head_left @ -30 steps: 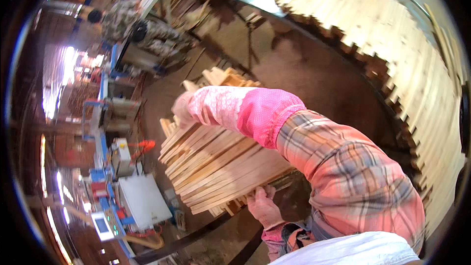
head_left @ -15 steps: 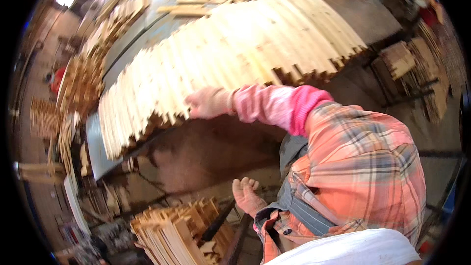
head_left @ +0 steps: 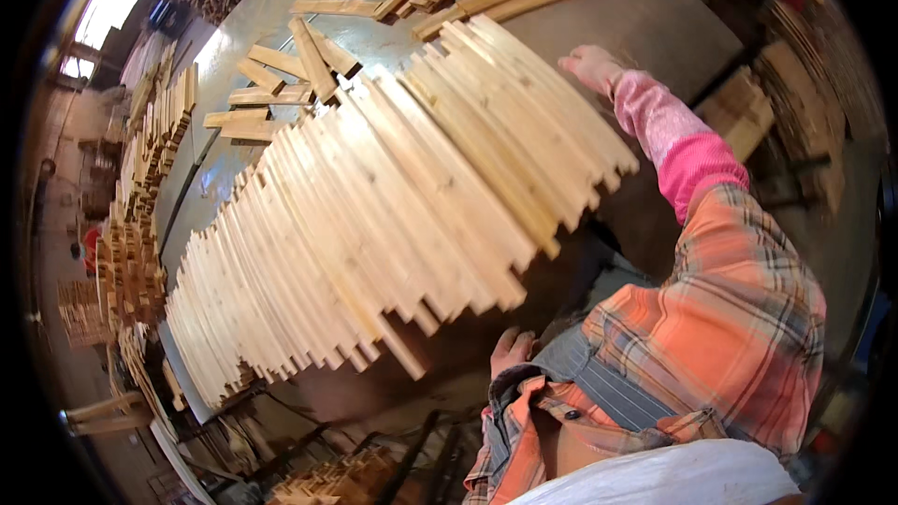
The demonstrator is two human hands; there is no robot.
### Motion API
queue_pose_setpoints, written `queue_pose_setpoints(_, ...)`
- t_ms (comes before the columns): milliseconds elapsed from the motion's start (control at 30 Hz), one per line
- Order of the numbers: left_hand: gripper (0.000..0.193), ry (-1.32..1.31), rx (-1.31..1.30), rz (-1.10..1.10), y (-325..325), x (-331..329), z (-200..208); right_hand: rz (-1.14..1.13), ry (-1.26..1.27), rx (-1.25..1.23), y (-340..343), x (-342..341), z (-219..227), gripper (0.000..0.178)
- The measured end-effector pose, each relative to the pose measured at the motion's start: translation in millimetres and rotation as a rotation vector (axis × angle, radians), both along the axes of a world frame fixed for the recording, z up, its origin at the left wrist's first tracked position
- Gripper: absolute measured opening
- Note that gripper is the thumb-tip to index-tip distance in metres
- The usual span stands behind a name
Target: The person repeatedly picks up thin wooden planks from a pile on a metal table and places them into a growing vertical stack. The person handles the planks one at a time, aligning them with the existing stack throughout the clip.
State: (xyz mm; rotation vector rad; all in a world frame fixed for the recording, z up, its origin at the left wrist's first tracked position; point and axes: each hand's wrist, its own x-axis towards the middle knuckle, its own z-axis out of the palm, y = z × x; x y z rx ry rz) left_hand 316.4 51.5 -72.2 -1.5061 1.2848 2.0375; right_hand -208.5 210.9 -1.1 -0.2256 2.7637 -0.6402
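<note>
A long row of pale wooden slats (head_left: 393, 215) lies fanned side by side across the grey metal surface (head_left: 655, 19), and the right hand (head_left: 591, 65), in a pink glove, rests with its fingers loosely spread near the far ends of the last slats at the row's right end. The left hand (head_left: 512, 351) hangs low by the body, fingers loosely curled on nothing. Each slat looks stiff, light and dry, likely splintery along cut edges, so gripping mid-length or squaring several by their ends seems safest.
</note>
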Motion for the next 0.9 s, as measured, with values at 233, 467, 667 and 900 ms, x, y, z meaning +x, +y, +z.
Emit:
queue_pose_setpoints(233,0.025,0.272,0.494,0.639,72.0,-104.8,20.9,0.162,0.019,-0.49,-18.7,-104.8,-126.2,0.056)
queue_pose_setpoints(467,0.016,0.098,0.543,1.061,72.7,-132.5,36.4,0.28,0.165,-0.623,-54.6,-98.5,-138.0,0.044)
queue_pose_setpoints(667,0.017,-0.122,0.65,1.129,66.1,-130.0,10.5,0.183,-0.399,-0.899,-80.9,-90.5,-123.7,0.047)
queue_pose_setpoints(900,0.016,-0.081,0.743,1.03,25.5,-104.4,-31.0,-0.208,-0.954,-1.253,-120.4,-39.9,-52.3,0.057)
